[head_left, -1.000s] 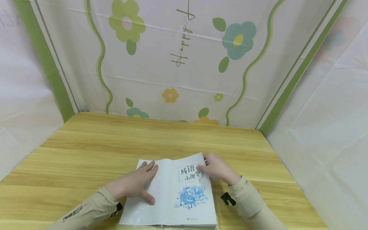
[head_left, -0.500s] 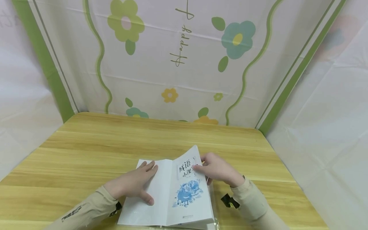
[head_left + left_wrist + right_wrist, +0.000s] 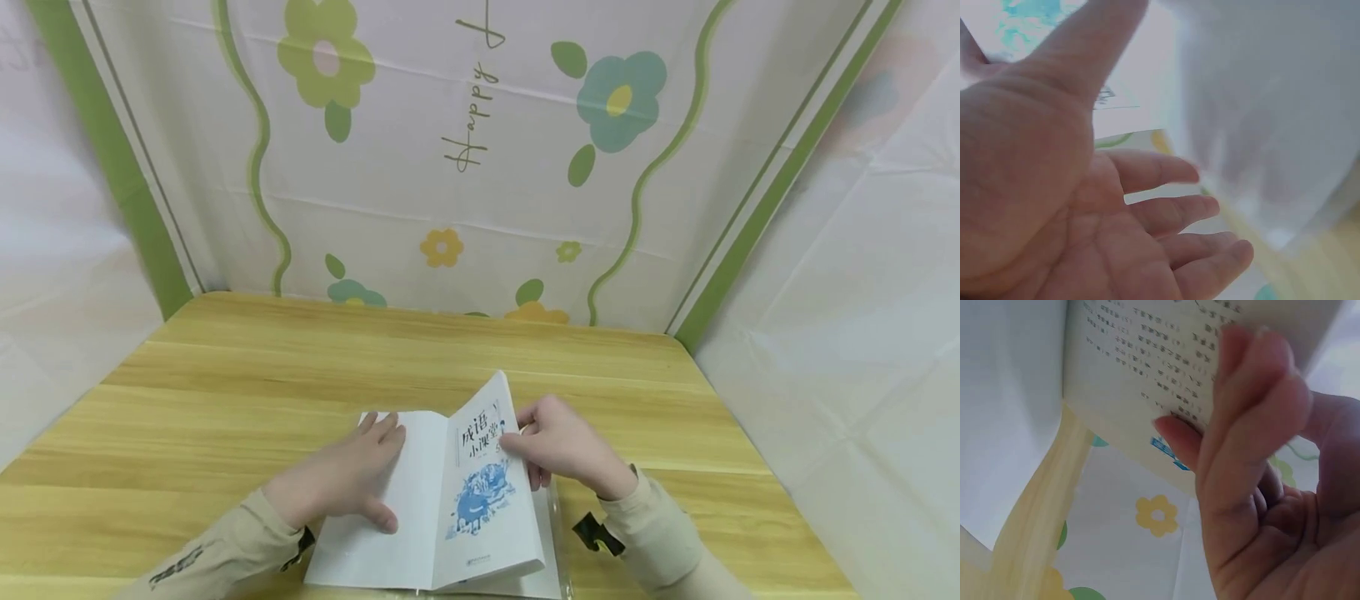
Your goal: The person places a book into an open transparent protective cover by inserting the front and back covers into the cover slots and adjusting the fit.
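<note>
Fingers [image 3: 392, 434] of the left hand [image 3: 337, 481] are spread on the blank left page [image 3: 412, 512] of the book [image 3: 367, 568]; the title page [image 3: 480, 542], half raised, is pinched by the right hand [image 3: 567, 447], its turn seemingly unfinished. Everything is laid on the worktop [image 3: 300, 375].

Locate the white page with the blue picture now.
In the head view, the white page with the blue picture slants up at lower centre, between the plain white page and the right hand, which holds its outer edge.
</note>
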### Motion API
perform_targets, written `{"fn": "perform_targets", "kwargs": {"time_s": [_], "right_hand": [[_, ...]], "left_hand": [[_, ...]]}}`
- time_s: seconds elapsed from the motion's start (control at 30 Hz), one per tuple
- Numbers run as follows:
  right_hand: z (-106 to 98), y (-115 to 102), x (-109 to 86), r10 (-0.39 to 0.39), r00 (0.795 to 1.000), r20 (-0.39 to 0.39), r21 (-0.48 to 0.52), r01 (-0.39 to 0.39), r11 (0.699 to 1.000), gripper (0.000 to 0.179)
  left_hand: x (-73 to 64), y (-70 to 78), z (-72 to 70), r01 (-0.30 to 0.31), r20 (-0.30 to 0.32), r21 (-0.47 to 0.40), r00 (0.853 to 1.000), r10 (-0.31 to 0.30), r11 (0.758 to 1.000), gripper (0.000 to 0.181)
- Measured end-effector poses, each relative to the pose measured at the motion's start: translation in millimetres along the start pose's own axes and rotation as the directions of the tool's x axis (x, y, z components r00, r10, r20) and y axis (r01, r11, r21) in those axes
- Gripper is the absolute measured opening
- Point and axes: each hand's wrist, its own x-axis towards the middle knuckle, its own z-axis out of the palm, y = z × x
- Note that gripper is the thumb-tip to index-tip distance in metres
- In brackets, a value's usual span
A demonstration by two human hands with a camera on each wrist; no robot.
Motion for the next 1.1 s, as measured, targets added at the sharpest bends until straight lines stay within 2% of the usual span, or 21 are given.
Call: {"fn": "perform_targets", "kwargs": {"time_s": [0.1,0.2,0.23,0.3,0.33,0.4,0.57,0.63,0.7,0.8,0.87,1.0,1.1], "right_hand": [[4.6,-1.4,0.7,-0.003,0.999,-0.049,-0.013,0.002,1.000,0.014],[9.3,-2.0,1.9,-0.012,0.996,-0.088,-0.026,0.010,1.000,0.014],[10.7,-2.1,2.3,-0.016,0.995,-0.098,-0.028,0.014,1.000,0.014],[12.9,-2.2,2.8,-0.027,0.992,-0.119,-0.033,0.023,0.999,0.014],[13.8,-2.3,2.9,-0.032,0.991,-0.127,-0.033,0.028,0.999,0.014],[15.1,-2.8,3.0,-0.043,0.989,-0.140,-0.030,0.039,0.999,0.017],[18.2,-4.8,3.2,-0.110,0.980,-0.167,-0.030,0.107,0.994,0.023],[19.6,-5.5,3.3,-0.149,0.974,-0.172,-0.042,0.144,0.989,0.024],[21.1,-5.8,3.6,-0.187,0.967,-0.171,-0.046,0.182,0.982,0.022],[23.2,-5.0,4.3,-0.244,0.957,-0.159,-0.061,0.237,0.970,0.015],[24.7,-4.9,4.5,-0.271,0.951,-0.149,-0.061,0.265,0.962,0.011],[28.0,-6.2,3.5,-0.310,0.941,-0.137,-0.072,0.303,0.950,0.008],[30.5,-7.4,2.5,-0.340,0.930,-0.138,-0.104,0.328,0.939,0.010]], "left_hand": [[-3.5,7.1,-7.8,-0.041,-0.058,0.002,0.997,0.042,0.999,0.097],[0.6,16.7,-17.4,-0.089,-0.098,-0.129,0.992,0.077,0.988,0.069],[3.9,20.2,-20.4,-0.104,-0.099,-0.199,0.991,0.086,0.975,0.059],[13.5,26.9,-25.2,-0.114,-0.079,-0.340,0.993,0.092,0.933,0.044],[19.0,29.9,-27.2,-0.110,-0.063,-0.402,0.994,0.092,0.909,0.041],[29.0,35.2,-30.7,-0.065,-0.022,-0.497,0.998,0.062,0.865,0.043],[48.3,46.1,-40.2,0.063,0.041,-0.633,0.998,-0.048,0.772,0.057],[53.6,50.8,-44.7,0.087,0.050,-0.655,0.996,-0.072,0.751,0.061],[57.6,55.6,-48.5,0.101,0.059,-0.661,0.995,-0.084,0.743,0.067],[61.9,59.9,-52.9,0.107,0.060,-0.639,0.994,-0.089,0.762,0.071],[63.0,61.4,-55.2,0.102,0.064,-0.636,0.995,-0.080,0.765,0.069],[64.3,62.8,-58.7,0.077,0.067,-0.637,0.997,-0.045,0.767,0.050],[64.8,64.3,-60.8,0.083,0.078,-0.637,0.996,-0.043,0.767,0.038]]}}
